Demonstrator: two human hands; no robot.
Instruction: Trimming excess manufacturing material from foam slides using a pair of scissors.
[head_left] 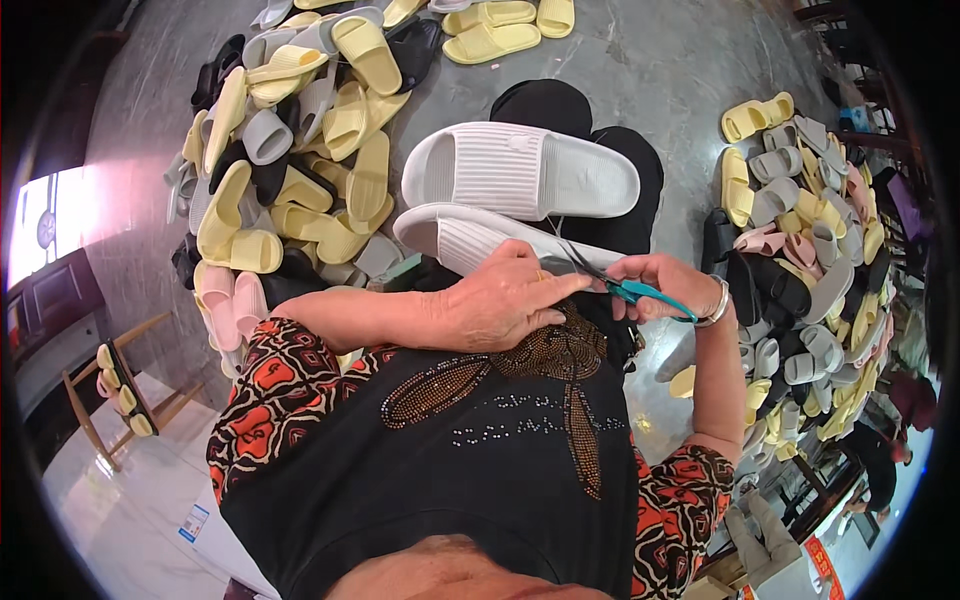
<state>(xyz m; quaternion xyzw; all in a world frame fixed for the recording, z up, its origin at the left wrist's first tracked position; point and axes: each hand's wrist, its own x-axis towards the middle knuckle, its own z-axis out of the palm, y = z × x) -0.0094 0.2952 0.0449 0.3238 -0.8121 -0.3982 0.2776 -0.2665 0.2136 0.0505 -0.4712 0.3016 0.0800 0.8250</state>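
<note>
Two pale grey slippers with ribbed straps lie across my lap, the farther slipper (595,182) beyond the nearer slipper (475,235). In my right hand (665,278) is a pair of scissors (648,293) with teal handles. Their dark blades point up and left over the nearer slipper's sole edge, slightly apart. My left hand (505,305) is at the near side of that slipper, its index finger reaching to the blades. Its fingers are drawn together with the thumb below; what they pinch, if anything, is too small to make out.
A large heap of yellow, grey, black and pink slippers (365,180) covers the floor at left. Another slipper pile (800,270) lies at right. A wooden rack (125,400) stands far left. Several yellow slippers (490,42) lie ahead. A person (878,465) is at the far right.
</note>
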